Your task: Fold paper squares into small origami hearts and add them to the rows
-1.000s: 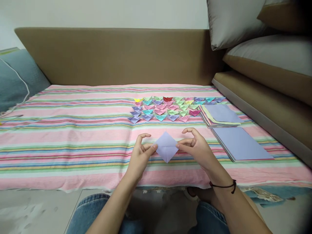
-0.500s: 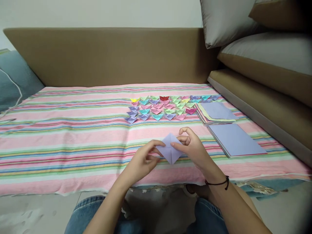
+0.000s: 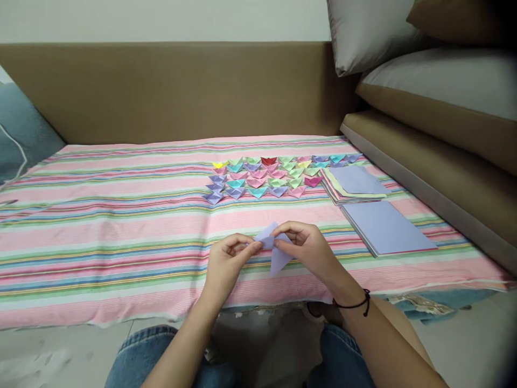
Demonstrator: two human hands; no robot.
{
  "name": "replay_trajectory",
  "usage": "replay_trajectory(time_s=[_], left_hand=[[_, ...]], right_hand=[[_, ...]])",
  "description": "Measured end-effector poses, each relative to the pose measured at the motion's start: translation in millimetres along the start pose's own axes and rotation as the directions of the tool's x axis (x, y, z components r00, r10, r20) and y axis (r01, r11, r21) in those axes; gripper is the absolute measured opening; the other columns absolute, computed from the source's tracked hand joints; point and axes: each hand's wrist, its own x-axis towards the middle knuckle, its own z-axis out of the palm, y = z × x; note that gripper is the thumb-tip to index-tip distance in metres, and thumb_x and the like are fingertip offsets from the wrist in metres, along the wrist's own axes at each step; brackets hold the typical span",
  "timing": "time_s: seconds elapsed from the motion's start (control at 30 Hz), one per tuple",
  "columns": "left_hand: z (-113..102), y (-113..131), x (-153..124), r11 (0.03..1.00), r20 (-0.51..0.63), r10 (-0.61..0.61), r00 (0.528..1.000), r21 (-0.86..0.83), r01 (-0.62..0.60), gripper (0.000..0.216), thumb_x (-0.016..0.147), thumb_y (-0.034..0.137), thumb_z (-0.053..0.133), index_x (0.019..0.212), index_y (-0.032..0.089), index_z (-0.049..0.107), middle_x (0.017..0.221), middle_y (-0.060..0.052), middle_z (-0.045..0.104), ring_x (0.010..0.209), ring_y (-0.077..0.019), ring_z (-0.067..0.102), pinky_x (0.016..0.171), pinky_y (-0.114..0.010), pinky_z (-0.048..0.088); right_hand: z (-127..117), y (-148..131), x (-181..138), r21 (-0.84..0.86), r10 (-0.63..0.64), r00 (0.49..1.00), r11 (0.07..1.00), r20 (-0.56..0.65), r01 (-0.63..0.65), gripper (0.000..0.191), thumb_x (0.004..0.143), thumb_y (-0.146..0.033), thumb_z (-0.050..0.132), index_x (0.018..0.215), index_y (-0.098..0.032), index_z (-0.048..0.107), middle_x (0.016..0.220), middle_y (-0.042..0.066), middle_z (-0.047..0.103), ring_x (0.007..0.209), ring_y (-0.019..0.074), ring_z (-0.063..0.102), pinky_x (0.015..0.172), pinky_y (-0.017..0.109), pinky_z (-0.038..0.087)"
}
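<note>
A piece of folded lilac origami paper (image 3: 281,261) is held up between my hands over the near part of the striped cloth. My left hand (image 3: 229,262) pinches its left corner between thumb and fingers. With thumb and fingertips, my right hand (image 3: 305,247) grips the paper near its middle and covers part of it. One point of the paper hangs down below the right thumb and another shows above. Beyond my hands, several small folded paper boats (image 3: 257,182) in many colours lie in rows.
On the right lie a stack of lilac-topped paper sheets (image 3: 390,229) and a looser stack of coloured sheets (image 3: 359,180). Large cushions (image 3: 428,108) are piled at the right edge. A brown backrest (image 3: 181,91) stands behind the striped cloth (image 3: 133,231).
The paper has gone from a flat diamond to a bent shape with its points spread. My left hand has closed on its left corner, and my right hand's fingers have moved in to its middle.
</note>
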Motion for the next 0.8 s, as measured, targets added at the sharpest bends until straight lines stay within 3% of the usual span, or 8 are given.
replay_trajectory(time_s=[0.13,0.27,0.37,0.53,0.8], left_hand=[[6,0,-1,0.999,-0.114,-0.043,0.993,-0.01,0.042,0.02,0.06,0.03,0.077,0.065,0.013,0.067,0.062,-0.003,0.069,0.06,-0.0142,0.064,0.06,-0.022,0.052],[10,-2,-2,0.999,-0.169,-0.037,0.985,-0.007,0.036,0.021,0.06,0.03,0.078,0.063,0.013,0.067,0.062,-0.004,0.07,0.06,-0.0156,0.066,0.06,-0.023,0.053],[11,-4,-2,0.999,-0.171,-0.038,0.985,-0.025,0.034,0.021,0.061,0.03,0.077,0.064,0.012,0.066,0.062,-0.004,0.07,0.06,-0.0168,0.067,0.06,-0.024,0.054],[11,-7,-3,0.998,-0.149,-0.026,0.989,-0.06,0.017,0.022,0.061,0.029,0.077,0.062,0.013,0.063,0.059,-0.003,0.069,0.059,-0.0178,0.068,0.059,-0.024,0.055],[13,-6,-3,0.996,-0.165,-0.028,0.986,-0.087,0.014,0.024,0.06,0.028,0.078,0.059,0.014,0.059,0.058,-0.003,0.069,0.058,-0.0176,0.068,0.058,-0.024,0.055]], right_hand=[[4,0,-1,-0.027,-0.037,0.999,0.999,-0.019,0.036,0.009,0.071,-0.021,0.064,0.08,-0.018,0.065,0.078,0.003,0.066,0.075,0.0174,0.063,0.063,0.027,0.046],[8,-3,-1,-0.032,-0.061,0.996,0.998,-0.058,0.059,0.007,0.075,-0.024,0.061,0.077,-0.018,0.064,0.075,0.001,0.063,0.069,0.0143,0.059,0.059,0.024,0.045],[11,-5,-2,-0.06,-0.073,0.994,0.996,-0.084,0.068,0.012,0.077,-0.028,0.061,0.072,-0.018,0.063,0.07,0.0,0.06,0.064,0.0129,0.055,0.056,0.023,0.043],[16,1,-1,-0.055,-0.068,0.981,0.997,-0.181,0.059,0.012,0.066,-0.025,0.071,0.068,-0.018,0.061,0.066,-0.001,0.06,0.061,0.0131,0.055,0.054,0.023,0.042],[20,4,-3,-0.06,-0.099,0.963,0.994,-0.252,0.086,0.012,0.066,-0.023,0.07,0.063,-0.018,0.06,0.064,0.001,0.063,0.062,0.015,0.058,0.053,0.023,0.044]])
